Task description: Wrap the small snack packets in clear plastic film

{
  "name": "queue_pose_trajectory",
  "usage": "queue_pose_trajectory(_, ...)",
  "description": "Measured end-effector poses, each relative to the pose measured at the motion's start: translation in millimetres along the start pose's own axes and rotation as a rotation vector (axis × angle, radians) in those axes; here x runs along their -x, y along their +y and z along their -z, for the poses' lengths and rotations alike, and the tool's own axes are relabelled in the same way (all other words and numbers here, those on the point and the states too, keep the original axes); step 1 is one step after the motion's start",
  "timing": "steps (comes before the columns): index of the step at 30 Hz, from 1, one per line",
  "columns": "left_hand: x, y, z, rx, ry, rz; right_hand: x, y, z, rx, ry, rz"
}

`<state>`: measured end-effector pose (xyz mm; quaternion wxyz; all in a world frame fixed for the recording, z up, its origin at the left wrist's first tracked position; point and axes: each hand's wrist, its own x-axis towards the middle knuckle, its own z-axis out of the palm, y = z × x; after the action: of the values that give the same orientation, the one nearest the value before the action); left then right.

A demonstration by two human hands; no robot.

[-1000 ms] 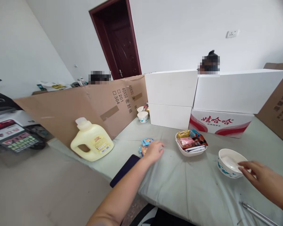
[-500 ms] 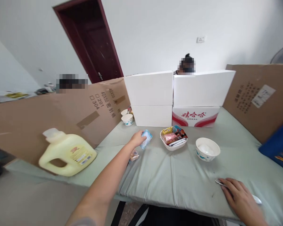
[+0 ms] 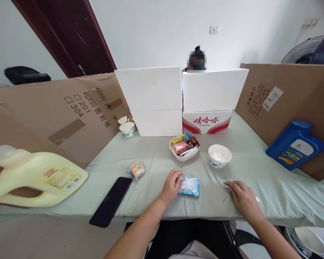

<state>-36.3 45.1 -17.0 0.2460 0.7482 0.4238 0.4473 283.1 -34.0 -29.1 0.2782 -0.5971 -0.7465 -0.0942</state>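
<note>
A table [image 3: 259, 180] covered with a pale green cloth fills the view, walled in by upright cardboard sheets [image 3: 56, 108] at both sides and stacked white boxes [image 3: 151, 90] at the far end, with a white wall and a dark red door behind.

Nearest the edge, the left hand [image 3: 172, 185] rests on the cloth with its fingers curled onto the left end of a blue-and-clear snack packet [image 3: 189, 186], which lies flat just to the right of that hand. The right hand [image 3: 241, 196] lies palm down further to the right, well apart from the packet, fingers loosely together over a thin metal utensil [image 3: 226, 184] whose tip shows just beyond the fingertips; whether it is gripped cannot be told.

Left of the left hand, a black phone [image 3: 110, 201] lies partly over the table edge, and just beyond it sits an orange wrapped snack [image 3: 136, 169]. Far to the left a pale yellow detergent jug [image 3: 35, 178] lies on its side.

Beyond the hands stand a white bowl of assorted packets [image 3: 184, 147] and, just beside it on the right, a patterned paper bowl [image 3: 219, 155] with something white inside. Far right, a blue bottle [image 3: 294, 145] leans against the cardboard. Further back on the left stand two small paper bowls [image 3: 128, 128], and a red-and-white printed carton [image 3: 207, 121] sits beneath the right white box. A person's head shows above the boxes.
</note>
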Motion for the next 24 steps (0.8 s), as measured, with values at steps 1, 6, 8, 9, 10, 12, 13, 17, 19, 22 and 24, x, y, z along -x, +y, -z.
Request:
queue_pose_trajectory(1, 5, -2, 0.7, 0.016, 0.07, 0.019, -8, -15, -1, -0.026, -0.008, 0.024)
queue_pose_trajectory(6, 8, -7, 0.7, 0.057, 0.142, 0.119, -59, -110, -12, -0.047, -0.211, 0.242)
queue_pose_trajectory(8, 7, -7, 1.4, 0.059, 0.103, 0.136, -73, -136, -14, -0.003, -0.312, 0.297)
queue_pose_trajectory(9, 6, -6, 2.2, 0.059, 0.077, 0.144, -77, -143, -14, 0.011, -0.34, 0.31)
queue_pose_trajectory(10, 6, -5, 3.0, 0.057, 0.049, 0.153, -78, -144, -13, 0.018, -0.355, 0.315)
queue_pose_trajectory(12, 6, -4, 4.3, 0.049, -0.011, 0.166, -74, -131, -8, 0.019, -0.365, 0.298)
queue_pose_trajectory(13, 6, -4, 4.5, 0.043, -0.037, 0.169, -68, -117, -6, 0.023, -0.371, 0.279)
queue_pose_trajectory(17, 3, -2, 2.4, 0.02, -0.105, 0.16, -41, -45, 2, 0.084, -0.378, 0.15)
queue_pose_trajectory(19, 0, -1, 1.7, 0.024, -0.138, 0.135, -33, -23, 3, 0.121, -0.317, 0.072)
queue_pose_trajectory(22, -1, 0, 3.7, 0.076, -0.202, 0.102, -32, -32, -2, 0.031, -0.166, 0.033)
queue_pose_trajectory(24, -1, 0, 6.9, 0.121, -0.24, 0.079, -39, -63, -8, -0.13, -0.128, 0.066)
